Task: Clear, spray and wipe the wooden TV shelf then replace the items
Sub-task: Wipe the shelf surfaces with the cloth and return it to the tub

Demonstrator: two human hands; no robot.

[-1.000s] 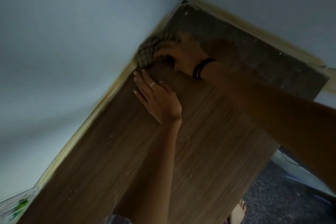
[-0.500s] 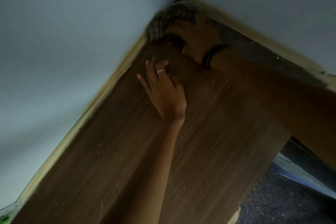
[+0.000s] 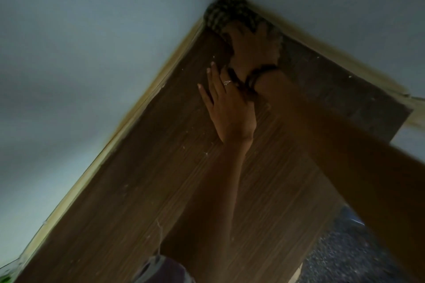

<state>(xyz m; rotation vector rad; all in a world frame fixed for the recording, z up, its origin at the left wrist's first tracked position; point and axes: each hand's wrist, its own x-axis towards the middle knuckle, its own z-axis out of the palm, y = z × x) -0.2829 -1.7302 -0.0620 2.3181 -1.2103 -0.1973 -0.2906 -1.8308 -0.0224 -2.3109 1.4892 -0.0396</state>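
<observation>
No readable text anywhere in my view.

I looked over everything the head camera gave me and found no lettering, label, brand, number or sign that I could read. The picture was dim and partly blurred.
</observation>
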